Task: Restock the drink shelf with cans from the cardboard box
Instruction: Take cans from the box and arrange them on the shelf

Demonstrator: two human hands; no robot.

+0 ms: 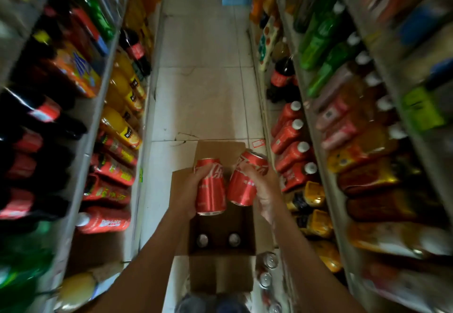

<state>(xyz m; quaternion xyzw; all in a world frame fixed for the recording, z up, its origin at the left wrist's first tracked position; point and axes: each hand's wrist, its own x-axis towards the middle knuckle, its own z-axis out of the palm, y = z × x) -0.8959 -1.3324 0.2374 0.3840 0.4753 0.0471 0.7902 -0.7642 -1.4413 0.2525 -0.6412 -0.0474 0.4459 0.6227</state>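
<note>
**Two cans in hand, restock partway through**

The person stands in a narrow aisle over the open cardboard box (221,236) on the floor. The left hand (190,190) has its fingers (204,169) clamped around one red can (211,190), and the right hand (266,185) is wrapped the same way around a second red can (246,178). Both cans are lifted clear above the box, just beside each other and tilted slightly.

Inside the box, two can tops (218,239) show at the near end; the rest of the interior looks dark and empty, so most of the stock seems to be out already. Low on the right, near the box, a few cans (269,261) stand on the bottom shelf (284,285), which is probably where these belong, though blur makes it hard to be sure.

By this reading, what remains is placing the two held cans, then the last two in the box.
</note>
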